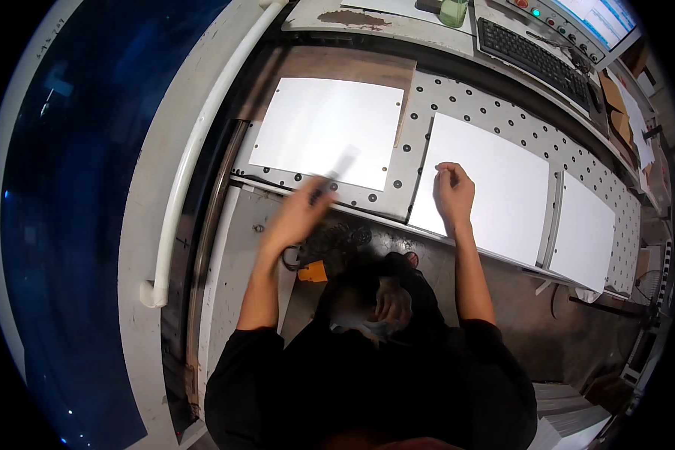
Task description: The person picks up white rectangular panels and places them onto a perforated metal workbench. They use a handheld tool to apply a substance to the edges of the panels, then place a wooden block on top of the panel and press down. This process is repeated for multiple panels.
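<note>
Left hand [298,215] and its slim tool [343,165] blurred, the screen [601,18] cut off by the top edge

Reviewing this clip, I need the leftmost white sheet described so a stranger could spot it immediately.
Find the long, pale, black-dotted table. Toward its left end, just beyond the left hand, lies a large white sheet. Unlike the middle sheet and the right sheet, it partly overlaps a brown board.
</note>
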`<state>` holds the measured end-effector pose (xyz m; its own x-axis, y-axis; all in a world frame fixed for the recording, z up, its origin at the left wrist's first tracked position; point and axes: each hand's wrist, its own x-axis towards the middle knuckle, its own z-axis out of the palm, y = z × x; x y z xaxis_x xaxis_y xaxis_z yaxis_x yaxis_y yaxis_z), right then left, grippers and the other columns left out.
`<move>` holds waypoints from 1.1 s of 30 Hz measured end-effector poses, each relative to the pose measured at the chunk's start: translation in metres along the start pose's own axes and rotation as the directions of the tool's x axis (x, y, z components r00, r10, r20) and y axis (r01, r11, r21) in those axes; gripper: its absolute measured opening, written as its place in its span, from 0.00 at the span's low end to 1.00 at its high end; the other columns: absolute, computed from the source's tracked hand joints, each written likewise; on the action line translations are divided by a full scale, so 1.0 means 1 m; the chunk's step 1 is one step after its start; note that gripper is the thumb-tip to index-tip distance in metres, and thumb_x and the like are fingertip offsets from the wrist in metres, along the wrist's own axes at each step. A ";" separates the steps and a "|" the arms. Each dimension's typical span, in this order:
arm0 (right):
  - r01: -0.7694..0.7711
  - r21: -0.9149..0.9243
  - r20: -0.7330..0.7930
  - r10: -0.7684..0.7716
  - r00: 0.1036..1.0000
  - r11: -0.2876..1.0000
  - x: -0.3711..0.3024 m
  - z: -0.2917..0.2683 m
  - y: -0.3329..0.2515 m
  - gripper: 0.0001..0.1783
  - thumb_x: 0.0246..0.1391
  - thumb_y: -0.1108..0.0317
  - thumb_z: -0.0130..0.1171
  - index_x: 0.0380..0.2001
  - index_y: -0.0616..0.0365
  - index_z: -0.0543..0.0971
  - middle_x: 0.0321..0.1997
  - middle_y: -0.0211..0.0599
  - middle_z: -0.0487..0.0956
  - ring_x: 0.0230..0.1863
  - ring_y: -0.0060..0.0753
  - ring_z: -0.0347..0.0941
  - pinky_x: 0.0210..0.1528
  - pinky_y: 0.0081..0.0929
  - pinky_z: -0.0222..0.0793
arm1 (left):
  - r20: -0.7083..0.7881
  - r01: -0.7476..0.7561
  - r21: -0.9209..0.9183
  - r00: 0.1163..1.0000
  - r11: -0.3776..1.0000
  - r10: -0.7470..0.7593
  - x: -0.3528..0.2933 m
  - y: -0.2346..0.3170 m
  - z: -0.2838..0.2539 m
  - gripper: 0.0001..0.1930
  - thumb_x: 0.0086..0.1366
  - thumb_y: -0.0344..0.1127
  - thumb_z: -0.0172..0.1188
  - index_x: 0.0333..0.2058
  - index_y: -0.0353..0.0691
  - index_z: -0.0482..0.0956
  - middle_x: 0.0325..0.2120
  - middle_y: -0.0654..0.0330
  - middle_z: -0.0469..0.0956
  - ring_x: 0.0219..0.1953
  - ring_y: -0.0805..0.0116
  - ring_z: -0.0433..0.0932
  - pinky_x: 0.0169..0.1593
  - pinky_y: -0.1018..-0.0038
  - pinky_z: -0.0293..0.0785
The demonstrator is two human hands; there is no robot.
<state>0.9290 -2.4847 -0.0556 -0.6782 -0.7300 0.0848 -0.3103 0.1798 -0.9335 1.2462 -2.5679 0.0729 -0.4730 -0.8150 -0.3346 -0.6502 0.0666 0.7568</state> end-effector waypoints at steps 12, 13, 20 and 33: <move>0.065 -0.041 -0.002 -0.065 0.998 0.997 -0.002 0.001 0.000 0.11 0.61 0.68 0.55 0.38 0.61 0.84 0.22 0.32 0.79 0.22 0.20 0.70 0.29 0.23 0.67 | -0.986 0.092 0.143 -0.072 0.985 0.150 -0.067 -0.059 -0.128 0.26 0.73 0.47 0.58 0.56 0.29 0.67 0.43 0.46 0.80 0.45 0.52 0.82 0.54 0.62 0.74; 0.062 -0.036 -0.008 -0.062 0.998 0.997 -0.004 0.000 0.000 0.11 0.61 0.68 0.55 0.38 0.61 0.84 0.22 0.32 0.79 0.22 0.20 0.71 0.29 0.23 0.67 | -0.992 0.248 0.110 -0.029 0.962 0.121 -0.074 -0.068 -0.126 0.27 0.73 0.48 0.57 0.57 0.29 0.67 0.47 0.44 0.79 0.46 0.48 0.81 0.58 0.58 0.72; 0.041 -0.109 -0.009 -0.043 0.999 0.993 -0.004 0.000 -0.003 0.12 0.60 0.67 0.55 0.38 0.61 0.84 0.23 0.37 0.80 0.23 0.28 0.74 0.30 0.28 0.70 | -0.815 0.199 0.471 -0.273 0.859 0.511 -0.071 -0.049 -0.086 0.33 0.71 0.46 0.59 0.63 0.28 0.59 0.62 0.37 0.62 0.67 0.41 0.60 0.71 0.49 0.54; 0.272 -0.529 0.354 -0.082 0.932 0.804 -0.066 0.125 -0.031 0.47 0.53 0.55 0.65 0.70 0.63 0.58 0.67 0.76 0.61 0.71 0.74 0.54 0.72 0.60 0.52 | -0.591 0.081 0.532 0.748 0.843 0.301 0.163 -0.227 -0.062 0.35 0.66 0.48 0.64 0.67 0.37 0.67 0.59 0.38 0.72 0.61 0.36 0.67 0.66 0.48 0.58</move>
<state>1.0670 -2.5248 -0.0756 -0.3703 -0.9283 0.0322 -0.7860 0.2947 -0.5435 1.3540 -2.7514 -0.1190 -0.1984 -0.9300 0.3093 -0.9027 0.2964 0.3120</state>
